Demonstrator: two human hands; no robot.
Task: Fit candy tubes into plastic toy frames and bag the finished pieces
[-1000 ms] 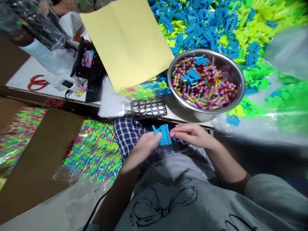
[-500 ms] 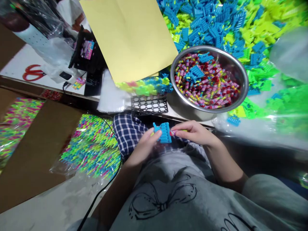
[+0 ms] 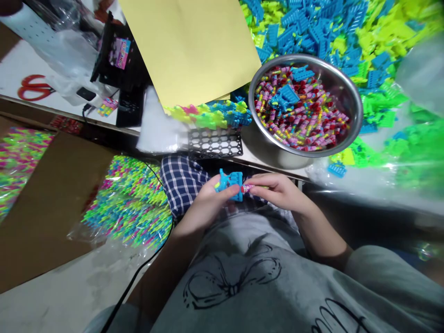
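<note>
My left hand is closed on a blue plastic piece with slots, its thumb lying across the front. A bit of yellow-green shows at the left end of that piece. From the other side, my right hand pinches a small pink-wrapped candy tube, whose red end meets the right edge of the blue piece. Whether the tube is inside a slot I cannot tell. Both hands are above my lap, just below the table edge. Beyond them stands a steel bowl full of similar tubes, with blue pieces on top.
Blue, yellow and green plastic pieces are heaped behind the bowl. A yellow sheet, a black perforated tray and red-handled scissors are on the table. Bags of colourful sticks sit lower left beside a black cable.
My left thumb has moved right across the blue piece, towards its edge by the tube. Both hands remain close together. The whole view has shifted slightly.
</note>
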